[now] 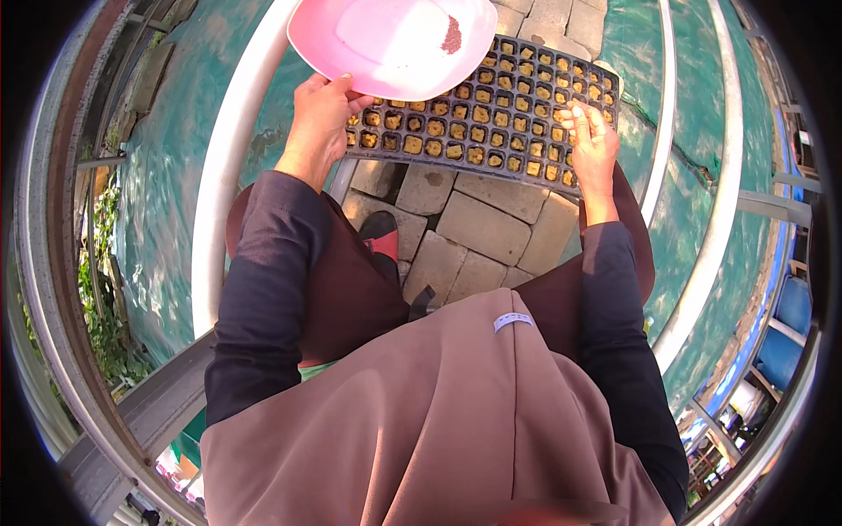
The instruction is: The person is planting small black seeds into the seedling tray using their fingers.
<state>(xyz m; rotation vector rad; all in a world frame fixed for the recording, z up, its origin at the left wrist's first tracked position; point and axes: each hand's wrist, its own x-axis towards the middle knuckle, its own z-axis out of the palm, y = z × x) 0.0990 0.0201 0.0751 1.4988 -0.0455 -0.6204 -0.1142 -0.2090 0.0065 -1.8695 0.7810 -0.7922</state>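
Observation:
My left hand (325, 115) grips the near rim of a pink plastic basin (388, 39), with the thumb on top of the rim. A small patch of dark reddish seeds (452, 36) lies on the basin's right side. Under and beyond its edge stretches a black plastic seedling tray (454, 162), whose cells hold yellowish-brown plugs (481, 114). Over the tray's right part is my right hand (590, 131), thumb and fingertips pinched together above a cell. Whether a seed sits between those fingertips is too small to tell.
Grey paving blocks (483, 227) lie beneath the tray. White pipes (227, 171) run along the left, and more pipes (717, 191) curve past on the right. Green plastic sheeting (171, 217) covers ground on both sides. A shoe (381, 240) rests on the paving between my knees.

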